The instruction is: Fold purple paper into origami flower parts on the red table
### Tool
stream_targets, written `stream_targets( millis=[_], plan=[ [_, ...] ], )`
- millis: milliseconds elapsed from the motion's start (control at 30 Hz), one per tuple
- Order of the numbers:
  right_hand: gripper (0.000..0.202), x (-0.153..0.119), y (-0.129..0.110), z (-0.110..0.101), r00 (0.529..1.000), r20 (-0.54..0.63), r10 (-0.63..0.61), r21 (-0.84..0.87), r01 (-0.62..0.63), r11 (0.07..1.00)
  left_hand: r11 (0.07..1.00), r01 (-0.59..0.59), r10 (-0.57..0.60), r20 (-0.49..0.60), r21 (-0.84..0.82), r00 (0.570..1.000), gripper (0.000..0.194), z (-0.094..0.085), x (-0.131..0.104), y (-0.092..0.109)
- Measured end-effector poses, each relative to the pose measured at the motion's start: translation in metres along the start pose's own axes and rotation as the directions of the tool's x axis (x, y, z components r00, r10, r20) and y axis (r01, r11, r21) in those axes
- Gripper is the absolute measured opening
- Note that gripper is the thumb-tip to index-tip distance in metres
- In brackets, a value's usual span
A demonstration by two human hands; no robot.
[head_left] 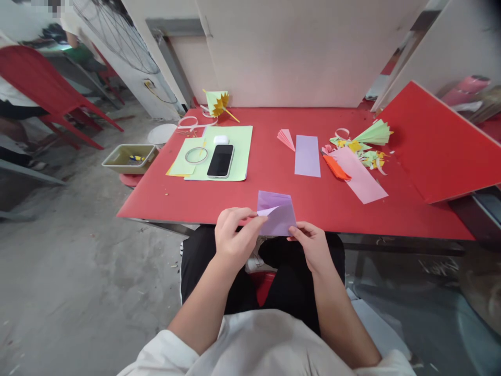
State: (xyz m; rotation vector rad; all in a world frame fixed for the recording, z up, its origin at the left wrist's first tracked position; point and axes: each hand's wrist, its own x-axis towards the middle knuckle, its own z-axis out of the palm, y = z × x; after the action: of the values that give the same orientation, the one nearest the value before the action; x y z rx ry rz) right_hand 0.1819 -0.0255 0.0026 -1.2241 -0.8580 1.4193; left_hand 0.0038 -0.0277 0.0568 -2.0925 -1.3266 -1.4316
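A folded sheet of purple paper (279,219) is held up over the front edge of the red table, one of its layers lifted and curling at the left. My left hand (237,230) pinches that left side between thumb and fingers. At the paper's lower right corner, my right hand (309,240) grips it between thumb and fingers. Flat on the table beyond lies a lilac paper strip (307,155), with a pleated pink paper fan (287,139) beside it. An orange utility knife (336,168) rests against a pink paper strip (364,177).
On the red table (270,115), a phone (221,161), a white case (221,140) and a tape roll (196,155) lie on green paper sheets (240,156). Paper scraps (371,156) and a green pleated fan (374,132) sit right, near a tilted red board (450,146). A bin (129,163) stands left.
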Motion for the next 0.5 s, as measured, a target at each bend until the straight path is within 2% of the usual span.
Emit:
stream_targets(
  millis=[167,233,300,400,433,500],
  plan=[
    [0.018,-0.0012,-0.0015,0.0012,1.0,-0.007,0.011,0.015,-0.011,1.0,0.999,0.007,-0.003,-0.087,0.04,0.996,0.023,0.0022,-0.0003,0.0004],
    [0.016,-0.001,-0.0011,0.0011,1.0,0.001,0.013,0.021,-0.013,1.0,0.999,0.015,-0.013,-0.086,0.03,0.996,0.023,0.0017,0.0004,0.0006],
    [0.016,-0.0006,-0.0006,0.0008,1.0,0.007,0.013,0.025,-0.013,1.0,0.998,0.048,-0.05,-0.041,-0.036,0.998,0.021,0.0007,0.0007,0.0011],
    [0.016,-0.0003,0.0001,0.0001,1.0,0.012,0.011,0.032,-0.012,0.999,0.952,0.219,-0.205,0.084,-0.212,0.975,0.016,-0.0004,0.0,0.0015],
    [0.016,-0.0002,0.0003,-0.0002,1.0,0.016,0.012,0.031,-0.012,0.999,0.915,0.309,-0.282,0.136,-0.261,0.95,0.018,-0.0005,-0.0005,0.0012],
    [0.017,0.0,0.0006,-0.001,1.0,0.023,0.015,0.023,-0.015,1.0,0.821,0.484,-0.425,0.241,-0.303,0.873,0.033,-0.0008,-0.0018,-0.0001]
  ],
)
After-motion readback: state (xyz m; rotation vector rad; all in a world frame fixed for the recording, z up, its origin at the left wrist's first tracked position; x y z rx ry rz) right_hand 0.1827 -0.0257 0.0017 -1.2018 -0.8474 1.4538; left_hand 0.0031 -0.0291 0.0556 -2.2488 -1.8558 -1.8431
